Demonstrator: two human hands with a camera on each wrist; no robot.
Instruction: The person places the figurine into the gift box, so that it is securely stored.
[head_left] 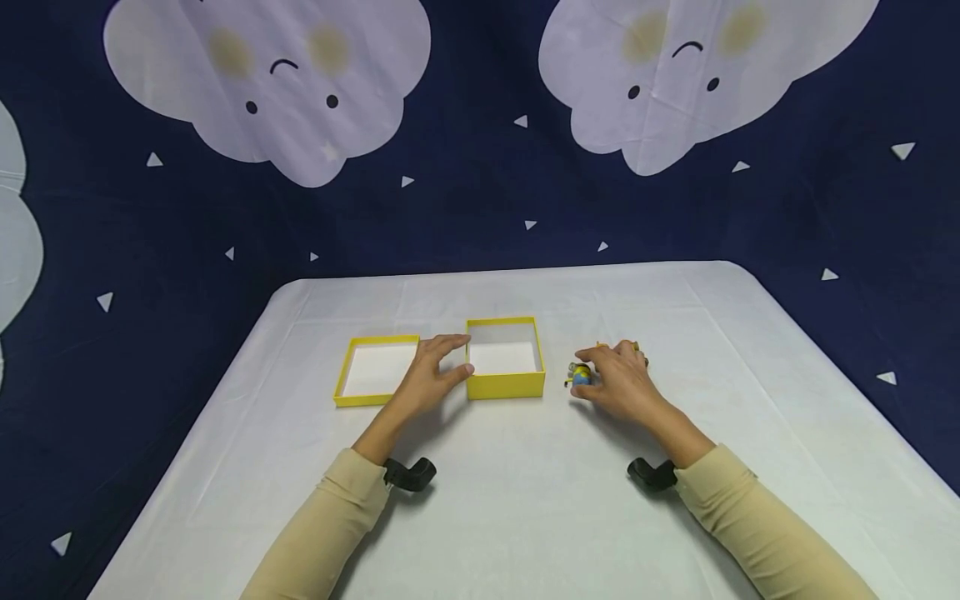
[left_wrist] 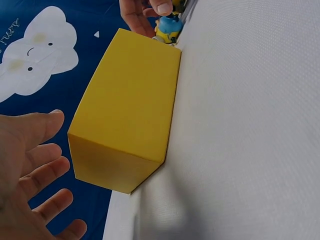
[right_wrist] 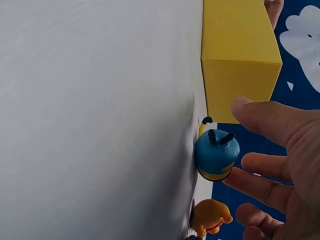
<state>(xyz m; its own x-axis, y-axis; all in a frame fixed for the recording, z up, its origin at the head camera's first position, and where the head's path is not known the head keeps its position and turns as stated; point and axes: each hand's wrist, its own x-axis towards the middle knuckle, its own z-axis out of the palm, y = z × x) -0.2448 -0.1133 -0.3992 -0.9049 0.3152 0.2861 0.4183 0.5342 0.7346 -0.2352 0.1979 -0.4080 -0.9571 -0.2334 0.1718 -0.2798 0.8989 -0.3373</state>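
An open yellow box (head_left: 506, 385) with a white inside stands mid-table. Beside its left wall is my left hand (head_left: 433, 375), fingers spread and relaxed; the left wrist view shows a gap between that hand and the box. A small blue-and-yellow toy figure (right_wrist: 217, 152) lies on the table to the right of the box, its two dark feet toward the right wrist camera. Around this figure reaches my right hand (head_left: 618, 379), thumb and fingers apart and not closed on it. Beside it in the right wrist view is an orange toy figure (right_wrist: 209, 216), mostly behind the hand in the head view.
A shallow yellow-rimmed box lid (head_left: 371, 371) lies inside-up left of the box, partly behind the left hand. White cloth covers the table (head_left: 517, 500). Behind it hangs a dark blue curtain (head_left: 480, 225) with clouds and small triangles.
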